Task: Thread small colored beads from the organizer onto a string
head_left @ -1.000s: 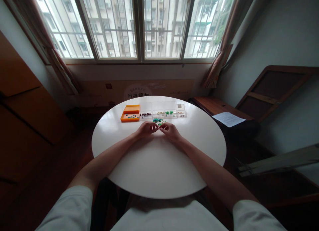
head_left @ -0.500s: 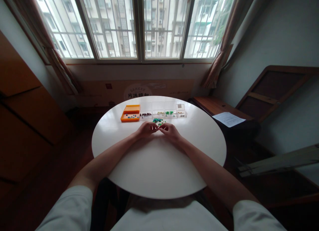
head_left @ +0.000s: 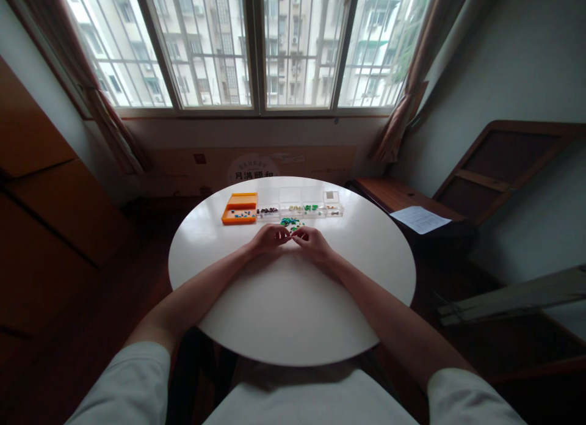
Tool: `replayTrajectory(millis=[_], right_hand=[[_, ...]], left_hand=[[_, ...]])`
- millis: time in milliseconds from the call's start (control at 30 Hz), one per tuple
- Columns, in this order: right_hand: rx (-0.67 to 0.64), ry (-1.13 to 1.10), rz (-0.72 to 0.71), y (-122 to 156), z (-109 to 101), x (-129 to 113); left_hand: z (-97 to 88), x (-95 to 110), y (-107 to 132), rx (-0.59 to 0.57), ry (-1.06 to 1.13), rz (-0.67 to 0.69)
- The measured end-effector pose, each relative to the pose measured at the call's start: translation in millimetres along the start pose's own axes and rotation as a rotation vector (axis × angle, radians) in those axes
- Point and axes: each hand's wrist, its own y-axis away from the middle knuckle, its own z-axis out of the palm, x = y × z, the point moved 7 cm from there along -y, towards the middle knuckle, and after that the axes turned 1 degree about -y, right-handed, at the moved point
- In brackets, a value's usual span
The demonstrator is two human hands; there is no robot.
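My left hand (head_left: 271, 236) and my right hand (head_left: 313, 239) meet fingertip to fingertip over the white round table (head_left: 284, 309). Both are closed in a pinch; whatever sits between the fingers is too small to make out. Just beyond them lies a loose pile of small green and blue pieces (head_left: 289, 221). Behind the pile stands a row of clear plastic boxes (head_left: 315, 215) with their lids raised, holding brown, yellowish and green pieces. An open orange box (head_left: 238, 221) with several small blue and reddish pieces is at the row's left end.
Right of the table, a sheet of printed paper (head_left: 421, 220) lies on a low dark wooden piece of furniture (head_left: 389, 190). A large flat cardboard box (head_left: 315, 162) leans below the window. Wooden cabinets (head_left: 50, 211) stand at the left.
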Motion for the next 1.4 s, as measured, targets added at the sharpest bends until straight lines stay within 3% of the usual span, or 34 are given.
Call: replayTrajectory(millis=[1400], right_hand=[[0.012,-0.032,-0.009,0.6,-2.0,-2.4]], left_hand=[[0.1,-3.8,-0.2,0.006,0.057,-0.039]])
